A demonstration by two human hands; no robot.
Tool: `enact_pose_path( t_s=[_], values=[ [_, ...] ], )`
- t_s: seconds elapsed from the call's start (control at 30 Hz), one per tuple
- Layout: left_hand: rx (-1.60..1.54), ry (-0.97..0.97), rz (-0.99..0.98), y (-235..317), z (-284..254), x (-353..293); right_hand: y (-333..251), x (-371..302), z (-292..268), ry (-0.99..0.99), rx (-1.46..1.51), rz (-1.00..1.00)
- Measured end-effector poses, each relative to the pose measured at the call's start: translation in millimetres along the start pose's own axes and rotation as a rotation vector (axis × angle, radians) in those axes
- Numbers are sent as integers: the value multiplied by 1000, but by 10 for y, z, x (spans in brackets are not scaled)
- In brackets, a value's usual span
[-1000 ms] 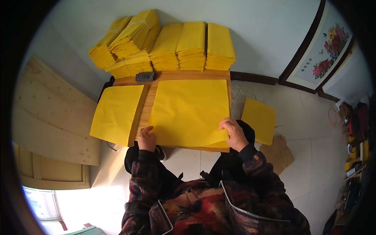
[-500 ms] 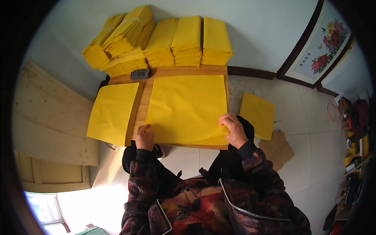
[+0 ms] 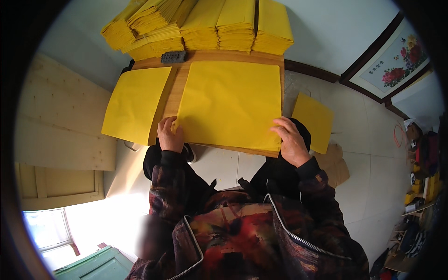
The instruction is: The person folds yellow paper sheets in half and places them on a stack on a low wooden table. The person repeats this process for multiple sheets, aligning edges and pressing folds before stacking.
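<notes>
The yellow sheet lies flat mid-tabletop, near edge toward the person, presumably for easy reach. The hands flank its near corners, well apart, perhaps steadying it: the left curled, whether pinching I cannot tell; the right loosely parted. A stack lies left; bundles line the back, likely leaving working room.

Left hand curls inward; right hand bends loosely.

We see what looks like a home workroom: piled yellow sheets on a wooden tabletop, a framed flower picture, a tiled floor.
</notes>
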State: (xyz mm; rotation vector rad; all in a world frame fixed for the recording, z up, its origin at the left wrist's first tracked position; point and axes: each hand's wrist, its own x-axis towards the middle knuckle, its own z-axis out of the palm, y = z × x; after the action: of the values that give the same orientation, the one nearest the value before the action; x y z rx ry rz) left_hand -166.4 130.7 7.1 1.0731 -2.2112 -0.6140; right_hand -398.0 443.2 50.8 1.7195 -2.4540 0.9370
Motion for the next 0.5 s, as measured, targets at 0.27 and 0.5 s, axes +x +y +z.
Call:
enact_pose_path(
  t_s=[0.27,0.5],
  values=[
    [-6,-130,-156,55,-1,147,127,-12,107,160,294,426],
    [88,-185,-167,123,20,93,144,-72,260,211,261,400]
  ],
)
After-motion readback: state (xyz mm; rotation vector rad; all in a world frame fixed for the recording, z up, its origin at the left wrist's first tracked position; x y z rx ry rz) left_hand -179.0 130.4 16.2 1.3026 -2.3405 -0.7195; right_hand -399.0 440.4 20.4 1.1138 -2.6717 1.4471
